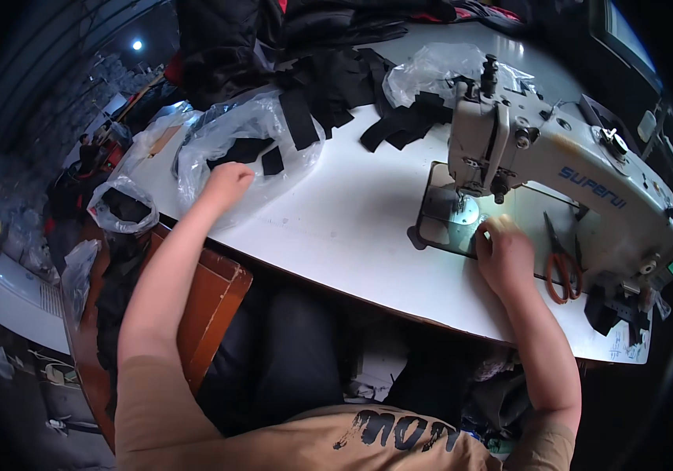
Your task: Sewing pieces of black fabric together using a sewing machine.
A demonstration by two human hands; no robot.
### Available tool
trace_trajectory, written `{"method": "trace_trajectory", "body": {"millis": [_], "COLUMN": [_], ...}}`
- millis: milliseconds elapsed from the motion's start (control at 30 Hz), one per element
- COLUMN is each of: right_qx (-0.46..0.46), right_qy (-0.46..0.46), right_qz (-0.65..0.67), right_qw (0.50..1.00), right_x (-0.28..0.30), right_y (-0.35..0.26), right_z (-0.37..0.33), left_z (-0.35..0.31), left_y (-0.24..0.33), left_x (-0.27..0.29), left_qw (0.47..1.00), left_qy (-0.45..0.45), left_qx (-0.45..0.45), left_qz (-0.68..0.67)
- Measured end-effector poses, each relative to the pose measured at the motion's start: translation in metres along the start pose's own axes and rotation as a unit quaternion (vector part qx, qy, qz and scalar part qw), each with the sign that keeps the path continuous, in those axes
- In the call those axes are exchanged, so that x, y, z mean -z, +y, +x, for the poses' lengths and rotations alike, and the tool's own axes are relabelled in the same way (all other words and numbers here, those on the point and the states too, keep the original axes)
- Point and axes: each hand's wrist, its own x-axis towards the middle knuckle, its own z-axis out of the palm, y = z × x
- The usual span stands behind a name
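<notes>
My left hand is over the front of an open clear plastic bag, its fingers curled in. Whether anything is between them is hidden. Black fabric pieces lie in the bag's mouth just beyond the fingertips. On the right, my right hand rests by the lit needle plate of a white sewing machine. Its thumb and fingers are bent together, and what they pinch, if anything, cannot be made out. Scissors with orange handles lie just right of that hand.
Black fabric strips are heaped at the table's far side, near another clear bag. A smaller bag with black pieces sits left of my left arm. A brown wooden board stands by the white table.
</notes>
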Motion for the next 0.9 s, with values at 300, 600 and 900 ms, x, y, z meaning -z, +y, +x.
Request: {"method": "trace_trajectory", "body": {"millis": [300,600,900], "right_qx": [-0.015,-0.012,0.02], "right_qy": [-0.013,-0.026,-0.038], "right_qz": [0.004,0.0,0.019], "right_qw": [1.0,1.0,0.999], "right_x": [-0.001,-0.003,0.002], "right_y": [0.002,-0.002,0.005], "right_z": [-0.001,0.002,-0.001], "left_z": [0.064,0.041,0.012], "left_y": [0.021,-0.009,0.037], "left_x": [-0.063,-0.061,-0.042], "left_qw": [0.974,0.954,0.942], "left_qy": [0.011,0.079,0.217], "left_qx": [0.226,0.243,0.253], "left_qz": [-0.013,-0.156,0.036]}}
